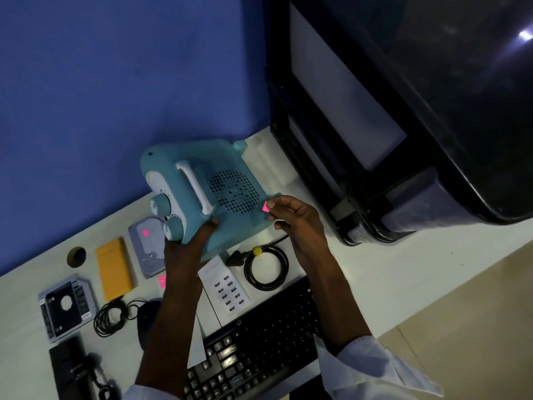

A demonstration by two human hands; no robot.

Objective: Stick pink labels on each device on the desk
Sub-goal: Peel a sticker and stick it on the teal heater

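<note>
Presumably limp and light, the pink label (265,207) is pinched by one edge in the right hand's (297,223) fingers (281,201), just beside the teal device's (213,194) right edge. That device, judged rigid and bulky, is gripped at its near-left corner by the left hand (184,249).

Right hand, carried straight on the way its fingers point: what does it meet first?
Probably the teal device's perforated face, just ahead of the pink label that the right hand pinches; depth from this single view is uncertain.
</note>
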